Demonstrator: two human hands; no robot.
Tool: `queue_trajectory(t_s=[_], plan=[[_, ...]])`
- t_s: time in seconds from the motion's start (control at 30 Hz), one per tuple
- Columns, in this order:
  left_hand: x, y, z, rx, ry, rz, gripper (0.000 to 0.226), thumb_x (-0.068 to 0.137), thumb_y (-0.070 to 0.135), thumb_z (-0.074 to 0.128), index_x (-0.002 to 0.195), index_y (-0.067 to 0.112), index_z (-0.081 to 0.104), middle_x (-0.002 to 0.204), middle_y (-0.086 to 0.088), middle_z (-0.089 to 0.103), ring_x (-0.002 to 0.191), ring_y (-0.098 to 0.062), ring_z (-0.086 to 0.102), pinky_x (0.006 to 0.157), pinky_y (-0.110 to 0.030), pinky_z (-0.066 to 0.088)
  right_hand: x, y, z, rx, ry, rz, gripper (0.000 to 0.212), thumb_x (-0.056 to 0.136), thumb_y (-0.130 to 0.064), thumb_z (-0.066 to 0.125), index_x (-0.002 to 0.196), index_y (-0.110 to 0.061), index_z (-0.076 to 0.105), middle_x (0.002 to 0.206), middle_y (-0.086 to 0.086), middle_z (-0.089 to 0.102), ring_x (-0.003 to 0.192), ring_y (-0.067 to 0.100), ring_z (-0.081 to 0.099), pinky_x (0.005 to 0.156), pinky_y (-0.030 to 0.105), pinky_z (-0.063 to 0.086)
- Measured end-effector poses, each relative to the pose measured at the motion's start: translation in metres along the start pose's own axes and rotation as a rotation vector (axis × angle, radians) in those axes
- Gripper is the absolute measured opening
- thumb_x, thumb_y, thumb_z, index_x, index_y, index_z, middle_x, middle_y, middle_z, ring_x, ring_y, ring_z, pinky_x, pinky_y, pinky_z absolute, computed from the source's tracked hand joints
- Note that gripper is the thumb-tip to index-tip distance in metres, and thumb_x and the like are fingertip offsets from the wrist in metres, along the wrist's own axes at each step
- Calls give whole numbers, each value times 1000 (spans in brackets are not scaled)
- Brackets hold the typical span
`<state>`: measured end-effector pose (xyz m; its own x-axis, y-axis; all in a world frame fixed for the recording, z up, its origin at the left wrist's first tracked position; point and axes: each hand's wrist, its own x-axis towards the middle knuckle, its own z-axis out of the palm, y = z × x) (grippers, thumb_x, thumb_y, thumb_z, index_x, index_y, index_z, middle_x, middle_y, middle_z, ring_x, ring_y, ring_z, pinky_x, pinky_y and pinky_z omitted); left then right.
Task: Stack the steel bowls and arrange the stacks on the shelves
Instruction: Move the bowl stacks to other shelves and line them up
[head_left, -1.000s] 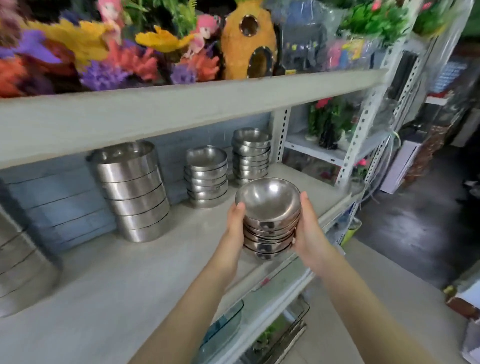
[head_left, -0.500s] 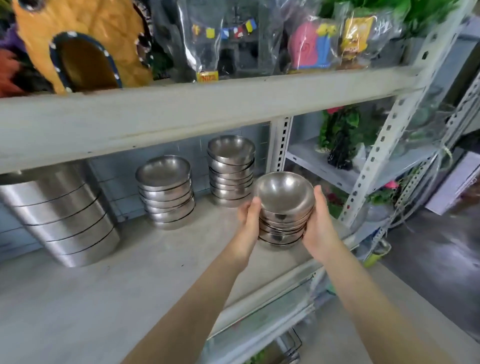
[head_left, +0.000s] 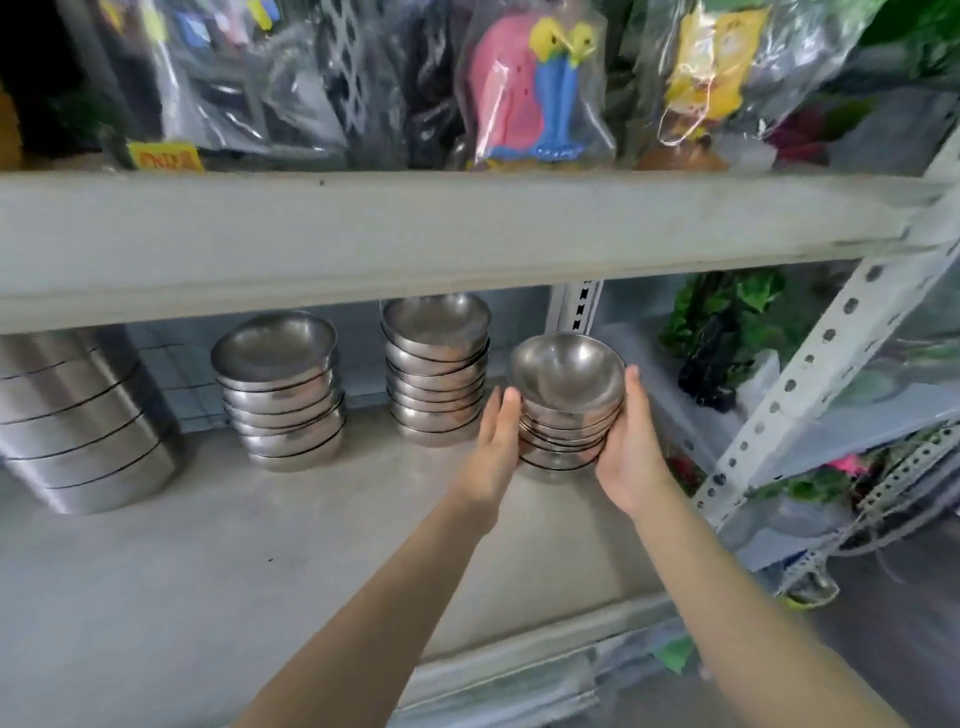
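A stack of small steel bowls (head_left: 567, 400) sits between my two hands at the back right of the grey shelf (head_left: 249, 561), its base at or just above the shelf surface. My left hand (head_left: 496, 444) presses its left side and my right hand (head_left: 631, 447) cups its right side. To the left stand a taller stack of small bowls (head_left: 435, 369), a stack of wider bowls (head_left: 280, 392) and a stack of large straight-walled steel bowls (head_left: 78, 415) at the far left.
The upper shelf board (head_left: 467, 228) hangs low over the bowls and carries bagged toys (head_left: 524, 88). A perforated white upright (head_left: 810, 395) slants at the right, with green plastic plants (head_left: 727, 332) on the neighbouring shelf behind it.
Both hands have carried the small stack forward and deeper onto the shelf, to the right of the taller small-bowl stack. The view has moved closer and to the right.
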<state>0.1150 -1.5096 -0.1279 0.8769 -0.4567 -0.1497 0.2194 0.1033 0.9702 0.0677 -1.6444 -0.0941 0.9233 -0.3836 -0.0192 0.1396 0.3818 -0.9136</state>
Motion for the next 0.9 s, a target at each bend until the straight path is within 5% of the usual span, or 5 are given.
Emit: queue_trajectory(t_s=[0.2,0.6,0.77,0.83,0.9], plan=[[17,5,21,-61,161,97,103,59,93,54,145,41,31,145,11,47,131,-9,48,115,-45,34,41,-6,-12,-14,-32,24,63,98,-63,38,135,-18,61,134,8,66,128,24,59,117,48,36],[34,9,34,135,283,221,52,105,41,33,154,24,27,156,6,35,143,-7,30,122,-36,22,82,-9,-22,-101,-104,105,66,93,-70,39,130,-21,65,129,6,69,125,22,62,117,46,36],[28,8,34,259,304,257,46,107,21,34,152,19,24,138,21,31,129,10,29,93,8,19,84,-7,-25,-148,-78,156,47,96,-61,46,115,-26,69,110,-5,77,118,17,64,110,36,42],[30,8,30,367,302,286,47,106,16,38,150,23,23,131,24,33,113,28,33,82,13,17,88,-15,-25,-256,-27,190,36,98,-57,46,97,-28,68,82,-12,76,99,12,66,102,31,44],[34,8,25,462,328,302,47,104,19,43,150,21,29,140,19,36,126,20,30,95,7,17,92,-26,-25,-362,0,160,29,101,-52,43,93,-30,61,80,-12,72,84,2,57,98,28,40]])
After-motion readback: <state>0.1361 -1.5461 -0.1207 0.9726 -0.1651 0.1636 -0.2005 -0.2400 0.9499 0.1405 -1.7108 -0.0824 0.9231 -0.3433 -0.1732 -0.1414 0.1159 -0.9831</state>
